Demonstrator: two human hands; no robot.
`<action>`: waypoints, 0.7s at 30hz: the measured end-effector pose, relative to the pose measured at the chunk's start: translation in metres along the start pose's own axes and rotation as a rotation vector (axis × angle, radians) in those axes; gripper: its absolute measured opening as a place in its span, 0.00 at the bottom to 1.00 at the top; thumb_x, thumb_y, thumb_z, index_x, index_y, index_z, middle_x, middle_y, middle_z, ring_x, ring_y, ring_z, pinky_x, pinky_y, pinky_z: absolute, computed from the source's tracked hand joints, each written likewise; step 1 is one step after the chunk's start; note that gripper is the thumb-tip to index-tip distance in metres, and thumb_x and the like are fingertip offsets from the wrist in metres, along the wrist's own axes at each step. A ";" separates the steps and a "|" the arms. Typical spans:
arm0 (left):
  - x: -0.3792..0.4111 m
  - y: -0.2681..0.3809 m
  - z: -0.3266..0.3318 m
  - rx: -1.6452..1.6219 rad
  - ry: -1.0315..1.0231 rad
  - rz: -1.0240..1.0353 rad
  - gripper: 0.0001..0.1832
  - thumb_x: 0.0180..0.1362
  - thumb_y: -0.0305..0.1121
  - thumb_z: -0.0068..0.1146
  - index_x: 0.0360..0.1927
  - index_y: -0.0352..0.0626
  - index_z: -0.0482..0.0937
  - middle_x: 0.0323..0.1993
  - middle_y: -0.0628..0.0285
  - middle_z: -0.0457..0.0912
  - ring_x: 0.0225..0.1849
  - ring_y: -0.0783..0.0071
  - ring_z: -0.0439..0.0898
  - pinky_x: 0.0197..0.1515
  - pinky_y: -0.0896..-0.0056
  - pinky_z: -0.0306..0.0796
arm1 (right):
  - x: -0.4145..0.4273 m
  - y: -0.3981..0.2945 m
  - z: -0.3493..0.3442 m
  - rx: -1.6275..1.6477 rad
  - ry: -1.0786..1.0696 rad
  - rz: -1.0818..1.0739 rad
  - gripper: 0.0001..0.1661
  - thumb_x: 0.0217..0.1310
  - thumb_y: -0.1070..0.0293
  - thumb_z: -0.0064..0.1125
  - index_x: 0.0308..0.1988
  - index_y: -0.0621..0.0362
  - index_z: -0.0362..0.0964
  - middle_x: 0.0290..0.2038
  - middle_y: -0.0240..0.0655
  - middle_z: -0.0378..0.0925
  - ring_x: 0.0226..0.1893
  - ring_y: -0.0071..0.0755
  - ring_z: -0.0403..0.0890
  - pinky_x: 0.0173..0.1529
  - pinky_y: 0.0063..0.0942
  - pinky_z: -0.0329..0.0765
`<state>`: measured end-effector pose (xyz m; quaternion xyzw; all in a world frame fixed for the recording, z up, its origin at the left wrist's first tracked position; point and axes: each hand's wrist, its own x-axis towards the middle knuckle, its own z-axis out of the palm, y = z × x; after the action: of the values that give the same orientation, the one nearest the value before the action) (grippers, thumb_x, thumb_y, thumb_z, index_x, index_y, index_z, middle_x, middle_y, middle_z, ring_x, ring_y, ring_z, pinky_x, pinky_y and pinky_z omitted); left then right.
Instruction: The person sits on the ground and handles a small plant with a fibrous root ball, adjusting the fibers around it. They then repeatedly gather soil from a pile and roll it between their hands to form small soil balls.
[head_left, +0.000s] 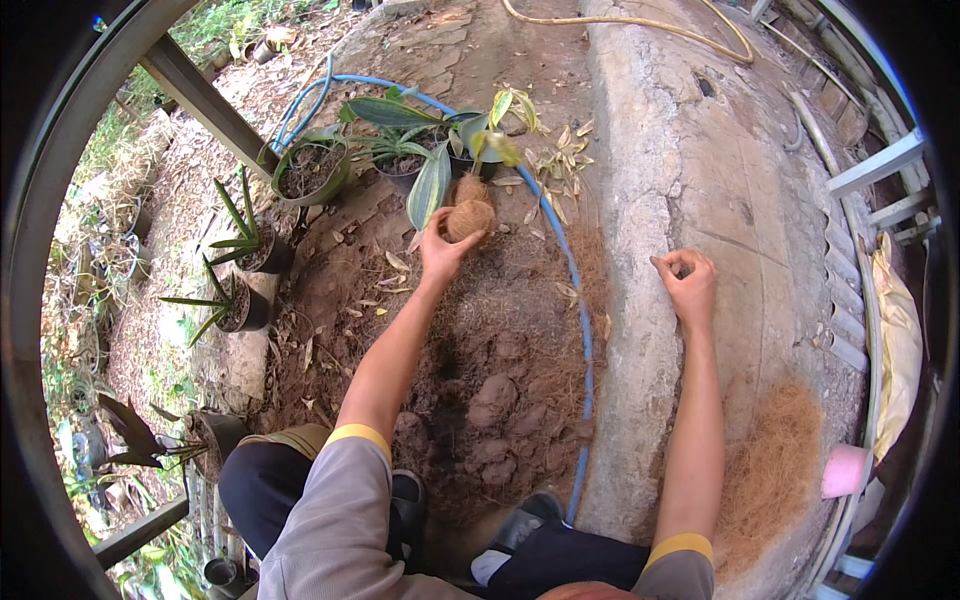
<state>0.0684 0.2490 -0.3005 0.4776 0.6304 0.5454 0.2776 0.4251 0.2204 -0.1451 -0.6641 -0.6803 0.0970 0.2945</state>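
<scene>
My left hand (444, 251) is closed around a ball wrapped in brown coconut fibre (471, 219), from whose top yellow-green leaves (501, 146) rise, slightly blurred. My right hand (686, 274) is raised over the concrete ledge, its fingers curled into a ring; whether something thin is pinched in them cannot be told. Beyond the ball stand potted plants, one with broad striped leaves (430, 187). Several rounded lumps of brown soil (493, 401) lie on the ground between the feet and the left hand.
A blue hose (586, 352) curves along the concrete ledge (634, 300). Loose coconut fibre (772, 457) lies at the right, near a pink pot (844, 471). Spiky plants in black pots (247, 307) stand at the left beside a post (210, 105). A yellow hose (637, 22) lies at the top.
</scene>
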 end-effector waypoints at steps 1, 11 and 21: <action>0.000 -0.001 -0.004 -0.013 0.049 -0.010 0.37 0.35 0.39 0.76 0.50 0.37 0.71 0.45 0.53 0.78 0.48 0.65 0.77 0.53 0.66 0.69 | 0.000 0.001 0.000 -0.006 -0.002 -0.002 0.10 0.44 0.63 0.69 0.24 0.54 0.76 0.22 0.32 0.73 0.34 0.40 0.72 0.45 0.36 0.68; -0.004 -0.026 -0.008 0.245 0.365 -0.060 0.36 0.39 0.37 0.72 0.52 0.35 0.69 0.51 0.51 0.69 0.55 0.55 0.69 0.60 0.60 0.62 | 0.000 0.001 0.001 -0.018 -0.012 0.024 0.10 0.44 0.62 0.69 0.24 0.54 0.76 0.22 0.32 0.73 0.36 0.42 0.72 0.46 0.38 0.68; 0.004 -0.029 0.015 0.240 0.404 -0.156 0.38 0.38 0.38 0.72 0.53 0.37 0.66 0.52 0.52 0.67 0.56 0.52 0.66 0.59 0.57 0.60 | 0.000 -0.002 0.000 -0.006 -0.002 0.034 0.11 0.44 0.62 0.70 0.25 0.55 0.76 0.22 0.33 0.73 0.34 0.41 0.72 0.44 0.37 0.68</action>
<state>0.0717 0.2602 -0.3314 0.3384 0.7685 0.5277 0.1285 0.4238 0.2200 -0.1443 -0.6763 -0.6696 0.1004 0.2902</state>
